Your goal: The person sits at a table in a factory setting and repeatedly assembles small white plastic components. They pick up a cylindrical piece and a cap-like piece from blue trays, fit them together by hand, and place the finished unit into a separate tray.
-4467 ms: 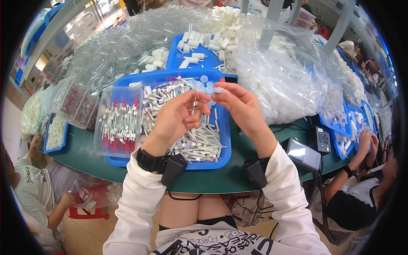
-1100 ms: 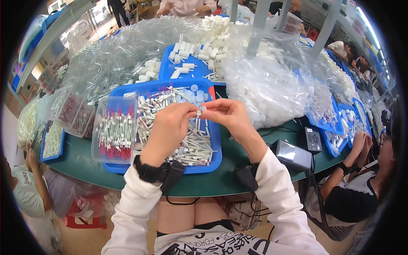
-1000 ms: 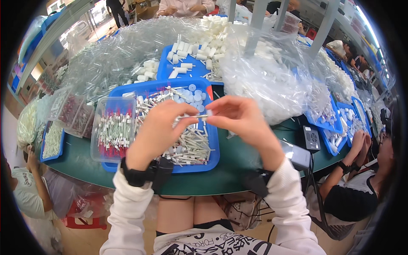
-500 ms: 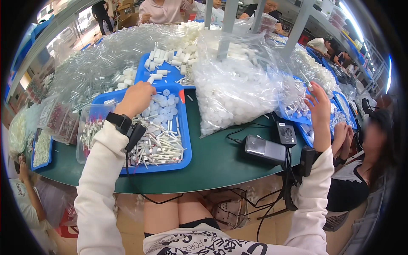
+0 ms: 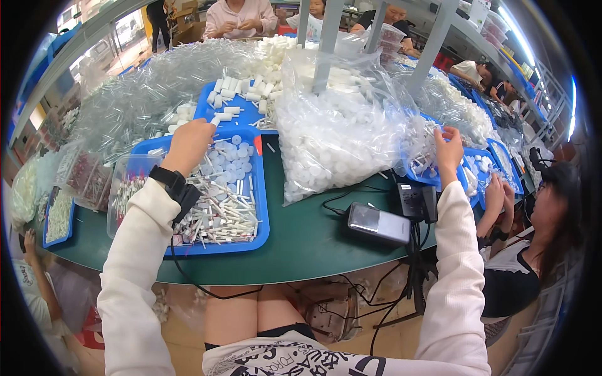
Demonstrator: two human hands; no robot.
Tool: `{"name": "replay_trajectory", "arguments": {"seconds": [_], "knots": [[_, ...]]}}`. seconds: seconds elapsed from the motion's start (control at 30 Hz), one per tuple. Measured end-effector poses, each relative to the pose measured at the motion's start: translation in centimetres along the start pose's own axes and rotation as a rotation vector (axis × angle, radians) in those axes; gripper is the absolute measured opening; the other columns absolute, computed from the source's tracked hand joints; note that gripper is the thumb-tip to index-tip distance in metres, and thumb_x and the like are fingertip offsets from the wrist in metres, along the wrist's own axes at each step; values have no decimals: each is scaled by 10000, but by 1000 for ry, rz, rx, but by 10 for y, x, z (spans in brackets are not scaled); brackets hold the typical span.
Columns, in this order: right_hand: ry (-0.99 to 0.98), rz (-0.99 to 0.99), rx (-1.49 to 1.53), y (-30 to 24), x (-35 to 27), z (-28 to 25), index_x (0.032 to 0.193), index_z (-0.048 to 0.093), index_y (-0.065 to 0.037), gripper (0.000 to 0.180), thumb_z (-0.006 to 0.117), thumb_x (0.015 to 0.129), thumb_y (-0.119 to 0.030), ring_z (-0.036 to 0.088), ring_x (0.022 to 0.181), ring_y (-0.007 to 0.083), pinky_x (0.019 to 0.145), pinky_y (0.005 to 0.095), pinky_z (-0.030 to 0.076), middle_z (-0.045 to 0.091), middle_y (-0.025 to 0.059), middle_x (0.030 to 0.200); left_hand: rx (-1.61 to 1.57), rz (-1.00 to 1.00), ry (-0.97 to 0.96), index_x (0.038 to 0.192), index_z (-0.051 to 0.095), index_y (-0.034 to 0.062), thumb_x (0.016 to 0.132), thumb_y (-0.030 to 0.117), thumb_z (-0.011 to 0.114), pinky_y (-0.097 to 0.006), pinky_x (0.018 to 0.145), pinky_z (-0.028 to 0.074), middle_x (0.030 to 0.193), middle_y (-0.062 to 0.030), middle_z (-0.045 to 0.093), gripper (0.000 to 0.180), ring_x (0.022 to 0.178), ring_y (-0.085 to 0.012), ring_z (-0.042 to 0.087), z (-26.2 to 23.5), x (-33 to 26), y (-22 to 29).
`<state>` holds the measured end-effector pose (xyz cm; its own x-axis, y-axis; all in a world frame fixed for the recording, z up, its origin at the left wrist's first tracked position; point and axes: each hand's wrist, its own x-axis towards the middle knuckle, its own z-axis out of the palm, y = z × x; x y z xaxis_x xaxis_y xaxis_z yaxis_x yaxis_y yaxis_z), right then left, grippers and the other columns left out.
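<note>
My left hand (image 5: 190, 148) is above the back edge of a blue tray (image 5: 264, 207), its fingers curled down and their tips mostly hidden. Inside that tray are translucent white round caps (image 5: 231, 156) and a heap of thin white sticks (image 5: 229, 216). White foam-like cylinders (image 5: 229, 88) sit just beyond, in a second blue tray (image 5: 249, 114). At the right, my right hand (image 5: 449, 152) has its thumb and fingers drawn together over a blue tray of small white stick parts (image 5: 421, 147). Whatever is between those fingertips is too small to make out.
A large clear bag of white caps (image 5: 338, 135) stands mid-table. Near the front edge lie a grey power bank (image 5: 378, 224) and a black box (image 5: 411, 199) with cables. A clear bin of red-tipped sticks (image 5: 128, 188) is at left. A co-worker's hands (image 5: 495, 197) are close on the right.
My right hand has moved lower and slightly left, its fingers going from spread to drawn together. My left hand is still at the tray's back edge. The view has shifted slightly.
</note>
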<state>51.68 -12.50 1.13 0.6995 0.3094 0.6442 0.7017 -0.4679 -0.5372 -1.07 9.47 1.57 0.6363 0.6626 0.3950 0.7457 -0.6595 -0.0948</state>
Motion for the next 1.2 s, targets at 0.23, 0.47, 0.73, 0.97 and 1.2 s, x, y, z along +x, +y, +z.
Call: {"name": "replay_trajectory", "arguments": {"seconds": [0.23, 0.47, 0.73, 0.97, 1.2], "knots": [[20, -62, 227, -21, -15, -33, 1117, 609, -52, 389, 665, 838, -317, 647, 838, 242, 734, 347, 492, 661, 138, 998, -221, -132, 296, 823, 637, 91, 794, 188, 678, -382, 627, 470, 762, -66, 634, 109, 709, -258, 627, -26, -3, 16], [-338, -319, 524, -127, -52, -123, 1035, 626, -25, 220, 630, 866, -165, 596, 742, 88, 657, 228, 448, 649, 45, 931, -489, -269, 366, 800, 622, 45, 783, 184, 696, -340, 600, 486, 716, -95, 671, 158, 644, -239, 650, -42, -19, 16], [-936, -649, 591, -242, -133, -142, 868, 636, -10, 138, 642, 822, -140, 606, 633, 154, 621, 273, 483, 630, 77, 681, -1194, -401, 269, 984, 626, -4, 888, 130, 609, -222, 627, 459, 858, -65, 698, 166, 729, -113, 644, -38, -46, 20], [-902, -757, 411, -281, -201, -20, 889, 668, -42, 154, 647, 769, -136, 639, 750, 296, 678, 378, 498, 665, 122, 778, -1444, -406, 137, 1015, 611, 34, 927, 184, 549, -256, 693, 477, 852, -66, 671, 185, 771, -133, 630, -25, -54, 47], [-795, -918, 283, -276, -245, 54, 1106, 637, -86, 371, 670, 737, -88, 570, 990, 270, 878, 393, 415, 632, 87, 1015, -1947, -330, -20, 988, 532, 54, 963, 171, 490, -330, 773, 507, 941, -146, 671, 127, 835, -203, 652, -18, -58, 58]]}}
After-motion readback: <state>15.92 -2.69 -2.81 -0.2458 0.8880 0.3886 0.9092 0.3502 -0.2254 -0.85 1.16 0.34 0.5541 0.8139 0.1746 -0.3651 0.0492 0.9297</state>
